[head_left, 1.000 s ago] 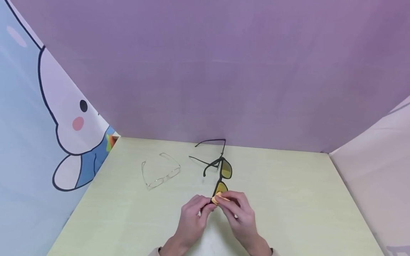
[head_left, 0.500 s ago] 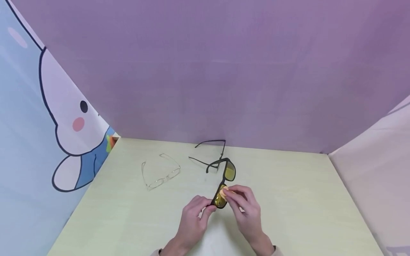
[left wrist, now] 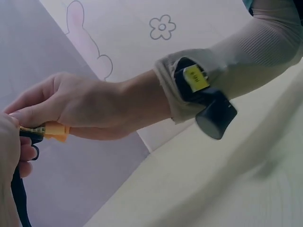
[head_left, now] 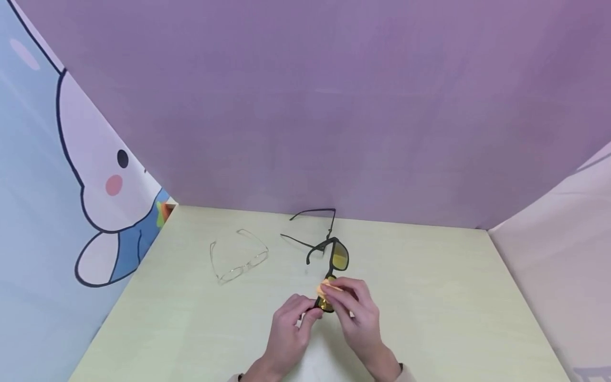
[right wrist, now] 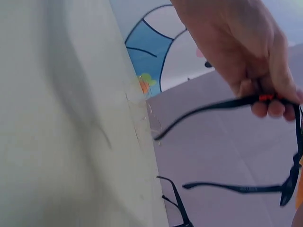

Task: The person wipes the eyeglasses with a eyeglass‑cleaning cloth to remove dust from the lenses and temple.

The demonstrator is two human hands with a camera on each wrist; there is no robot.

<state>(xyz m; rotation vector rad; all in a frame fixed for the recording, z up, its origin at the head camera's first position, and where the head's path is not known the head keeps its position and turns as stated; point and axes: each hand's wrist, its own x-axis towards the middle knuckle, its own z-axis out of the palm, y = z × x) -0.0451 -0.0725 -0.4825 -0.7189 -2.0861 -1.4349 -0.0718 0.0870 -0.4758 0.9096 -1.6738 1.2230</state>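
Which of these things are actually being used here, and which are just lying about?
In use:
left hand, holding the yellow-lensed sunglasses
right hand, pinching an orange cloth against them

Lying about:
pale-framed glasses
dark-framed glasses

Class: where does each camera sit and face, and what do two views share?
Head: worn on the head, facing forward and down at the table; left hand and right hand show.
Left wrist: worn there, facing the right hand and sleeve; part of the left hand shows.
Right wrist: worn there, facing the left hand and sunglasses; a bit of right hand shows.
Both wrist views share sunglasses and orange cloth.
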